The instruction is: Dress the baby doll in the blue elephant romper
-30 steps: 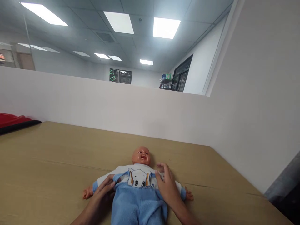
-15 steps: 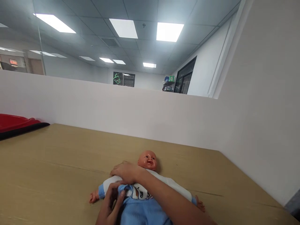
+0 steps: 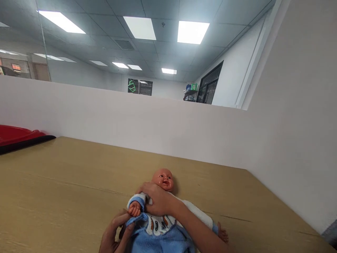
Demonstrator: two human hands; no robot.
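Note:
A baby doll (image 3: 163, 178) lies on its back on the table, dressed in a white top and blue overalls (image 3: 160, 240) with a patterned white bib. My right hand (image 3: 158, 199) reaches across its chest, fingers curled round the sleeve at the doll's shoulder. That doll arm is bent, its small hand (image 3: 134, 208) and blue cuff lying over the chest's side. Low on the left, my left hand (image 3: 117, 230) pinches the upper edge of the blue overalls between thumb and fingers, just below the doll's hand. The doll's other arm (image 3: 222, 232) stretches out to the right.
The wooden table (image 3: 79, 175) runs back to a low white wall (image 3: 147, 123) with glass above it. A white wall (image 3: 295, 140) stands at the right. At the far left lies a red object with a raised rim (image 3: 18, 135), beside a black edge.
The doll's left-side arm, stretched outward before, is now bent in over its chest. My right hand has shifted right with the sleeve; my left hand stays at the overalls' edge.

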